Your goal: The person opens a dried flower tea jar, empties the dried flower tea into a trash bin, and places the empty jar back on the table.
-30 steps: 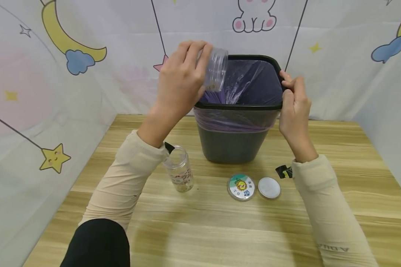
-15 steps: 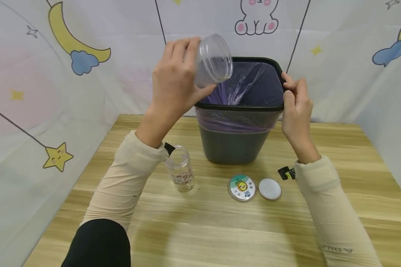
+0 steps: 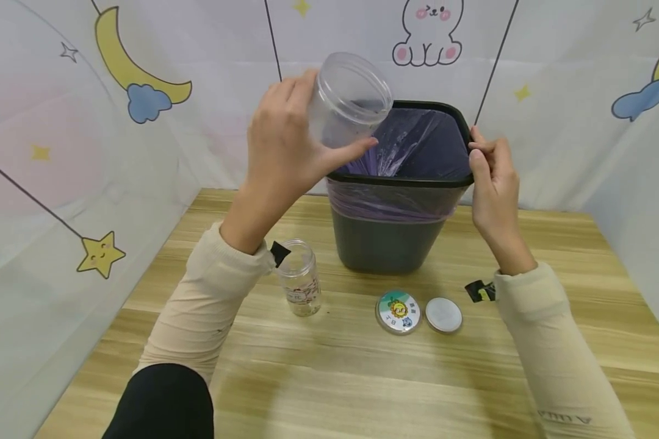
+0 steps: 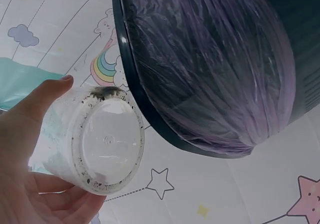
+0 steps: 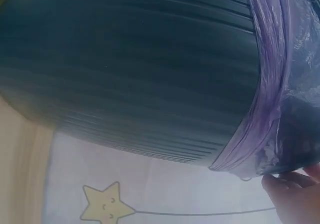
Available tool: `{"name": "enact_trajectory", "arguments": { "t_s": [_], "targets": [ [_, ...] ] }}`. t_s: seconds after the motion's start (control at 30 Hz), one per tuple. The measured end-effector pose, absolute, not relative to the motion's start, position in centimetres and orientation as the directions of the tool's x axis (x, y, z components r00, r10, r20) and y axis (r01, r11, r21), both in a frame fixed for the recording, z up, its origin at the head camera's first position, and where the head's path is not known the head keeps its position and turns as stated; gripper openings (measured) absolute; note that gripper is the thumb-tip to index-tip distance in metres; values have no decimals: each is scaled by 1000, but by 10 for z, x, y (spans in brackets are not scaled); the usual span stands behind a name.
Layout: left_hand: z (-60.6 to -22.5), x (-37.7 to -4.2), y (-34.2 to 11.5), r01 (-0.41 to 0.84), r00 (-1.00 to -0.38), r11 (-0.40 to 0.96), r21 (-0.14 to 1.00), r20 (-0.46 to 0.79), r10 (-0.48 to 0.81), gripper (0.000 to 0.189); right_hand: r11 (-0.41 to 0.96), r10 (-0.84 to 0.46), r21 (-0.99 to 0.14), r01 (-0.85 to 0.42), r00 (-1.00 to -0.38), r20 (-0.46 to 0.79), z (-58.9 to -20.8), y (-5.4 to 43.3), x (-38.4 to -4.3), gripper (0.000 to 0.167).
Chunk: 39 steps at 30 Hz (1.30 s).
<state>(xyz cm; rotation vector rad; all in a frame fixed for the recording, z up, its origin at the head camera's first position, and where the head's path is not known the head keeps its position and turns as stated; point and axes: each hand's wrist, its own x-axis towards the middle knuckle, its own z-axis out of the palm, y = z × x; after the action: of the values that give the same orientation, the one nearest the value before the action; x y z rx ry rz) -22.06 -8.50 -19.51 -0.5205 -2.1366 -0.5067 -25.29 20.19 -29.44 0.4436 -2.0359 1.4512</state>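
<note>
My left hand point(image 3: 285, 131) grips a clear plastic jar point(image 3: 346, 100) above the left rim of a dark trash can point(image 3: 384, 241). The jar's mouth tilts up and to the right. In the left wrist view, dark specks cling round the bottom of the jar point(image 4: 111, 139), with a darker clump at one edge. My right hand point(image 3: 494, 189) holds the trash can's right rim, thumb on the near side. A thin purple bag point(image 3: 398, 204) lines the can and folds over its outside. The right wrist view shows the can's ribbed wall point(image 5: 125, 74) and my fingers at the rim.
A second clear jar point(image 3: 301, 280) with printed markings stands uncapped on the wooden table point(image 3: 351, 378), near my left wrist. Two round lids lie in front of the can: a printed one point(image 3: 398, 312) and a smaller white one point(image 3: 443, 314). A patterned cloth hangs behind.
From mouth-down over the can, the jar has turned upward in my left hand, so its open mouth now shows. My right hand has stayed on the rim; the view has shifted slightly.
</note>
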Motion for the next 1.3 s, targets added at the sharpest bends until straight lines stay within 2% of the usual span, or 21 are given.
{"name": "enact_trajectory", "arguments": {
  "t_s": [0.13, 0.3, 0.43, 0.6, 0.9, 1.1, 1.3],
  "targets": [
    [-194, -210, -85, 571, -567, 789, 226, 804, 180, 91, 223, 79, -782, -582, -789, 609, -301, 206, -249, 35],
    [-196, -198, -82, 662, -531, 711, 238, 819, 219, 79, -12, 94, -812, -584, -809, 580, -315, 211, -243, 38],
    [-201, -190, -79, 711, -514, 660, 241, 819, 254, 74, -130, 124, -822, -554, -832, 541, -327, 214, -237, 32],
    [-209, -180, -78, 747, -530, 598, 290, 803, 273, 75, -222, 141, -827, -517, -856, 497, -340, 216, -227, 24],
    [-234, -159, -73, 785, -606, 386, 485, 733, 309, 78, -224, 48, -848, -481, -874, 483, -354, 223, -209, 29],
    [-252, -146, -68, 750, -660, 335, 570, 671, 337, 74, -184, -12, -866, -465, -880, 475, -361, 227, -198, 34],
    [-274, -140, -70, 691, -723, 360, 627, 605, 334, 74, -132, -48, -878, -460, -882, 469, -367, 231, -190, 32]
  ]
}}
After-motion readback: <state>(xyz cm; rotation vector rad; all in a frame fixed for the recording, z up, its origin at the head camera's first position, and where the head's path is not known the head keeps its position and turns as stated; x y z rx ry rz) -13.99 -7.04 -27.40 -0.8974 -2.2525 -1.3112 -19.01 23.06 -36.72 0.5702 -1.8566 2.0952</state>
